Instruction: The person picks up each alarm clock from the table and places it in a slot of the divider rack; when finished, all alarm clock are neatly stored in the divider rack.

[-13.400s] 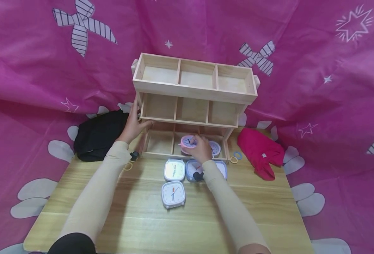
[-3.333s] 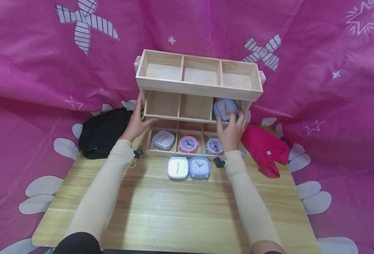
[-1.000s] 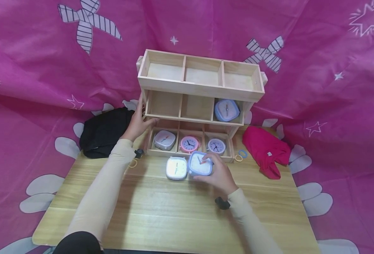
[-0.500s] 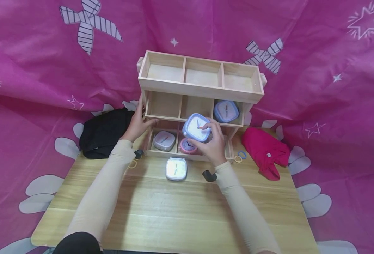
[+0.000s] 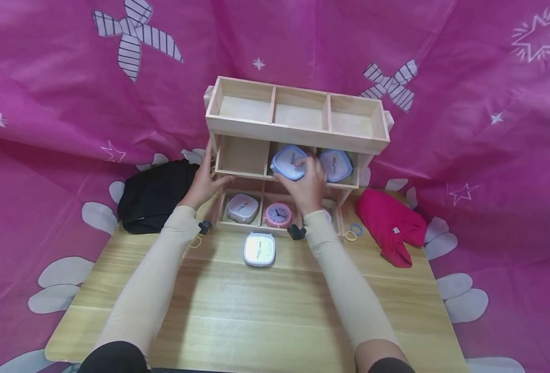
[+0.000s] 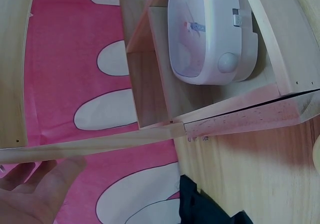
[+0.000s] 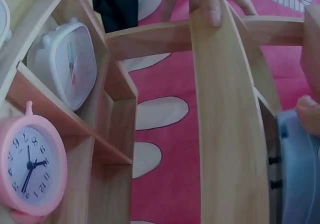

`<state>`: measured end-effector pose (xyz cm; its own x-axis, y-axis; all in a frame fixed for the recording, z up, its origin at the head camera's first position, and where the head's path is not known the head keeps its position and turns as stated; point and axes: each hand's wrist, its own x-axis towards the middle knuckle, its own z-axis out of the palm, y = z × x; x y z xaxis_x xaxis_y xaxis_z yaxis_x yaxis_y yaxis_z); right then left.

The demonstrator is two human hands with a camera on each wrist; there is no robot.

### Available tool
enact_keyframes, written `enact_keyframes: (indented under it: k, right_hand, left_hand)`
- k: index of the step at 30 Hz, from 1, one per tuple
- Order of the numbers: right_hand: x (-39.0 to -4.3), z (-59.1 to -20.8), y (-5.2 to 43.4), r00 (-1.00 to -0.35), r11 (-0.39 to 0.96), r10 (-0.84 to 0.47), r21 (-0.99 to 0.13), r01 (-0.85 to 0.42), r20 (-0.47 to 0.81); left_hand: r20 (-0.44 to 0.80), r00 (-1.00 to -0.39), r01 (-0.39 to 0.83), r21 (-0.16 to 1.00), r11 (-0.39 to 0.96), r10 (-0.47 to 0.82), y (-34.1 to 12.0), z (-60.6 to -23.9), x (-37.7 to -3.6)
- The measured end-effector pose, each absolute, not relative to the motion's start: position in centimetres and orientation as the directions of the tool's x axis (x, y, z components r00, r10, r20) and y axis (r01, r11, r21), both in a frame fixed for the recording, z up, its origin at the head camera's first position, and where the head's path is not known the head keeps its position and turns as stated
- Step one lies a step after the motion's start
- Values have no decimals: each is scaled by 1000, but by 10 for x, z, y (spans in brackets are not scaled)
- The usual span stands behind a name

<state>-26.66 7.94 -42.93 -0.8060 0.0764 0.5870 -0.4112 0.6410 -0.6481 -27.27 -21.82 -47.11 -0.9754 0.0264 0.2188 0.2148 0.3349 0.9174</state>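
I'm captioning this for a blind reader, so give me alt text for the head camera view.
A right hand holds a blue square clock at the middle compartment of a wooden shelf; the left hand steadies its side. A white clock lies on the table.

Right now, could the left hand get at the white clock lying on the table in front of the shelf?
Probably yes. The left hand only rests on the shelf's left side, and bare table lies between it and the white clock.

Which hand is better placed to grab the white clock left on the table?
Probably the right. The right hand grips the blue clock at the middle shelf slot, nearly placed. The left hand rests on the wooden shelf, steadying it. The white clock lies between both forearms.
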Motion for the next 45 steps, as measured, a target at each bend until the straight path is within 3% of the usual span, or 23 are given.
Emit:
enact_keyframes:
  k: [8, 22, 36, 40, 45]
  right_hand:
    - [-277, -428, 68, -832, 734, 91, -601, -316, 548]
    - [-290, -433, 57, -824, 827, 75, -497, -263, 562]
    - [-287, -437, 60, -830, 810, 47, -507, -293, 556]
    - [-282, -441, 65, -802, 812, 20, -478, -335, 597]
    - [-265, -448, 70, -720, 770, 8, -464, -438, 694]
  left_hand:
    - [220, -975, 217, 915, 342, 30, -216, -472, -272]
    - [243, -970, 238, 904, 354, 31, -215, -469, -271]
    - [222, -974, 219, 912, 346, 32, -216, -470, -270]
    - [230, -973, 227, 908, 353, 33, -216, -470, -270]
    - [249, -968, 243, 897, 369, 34, -218, -469, -271]
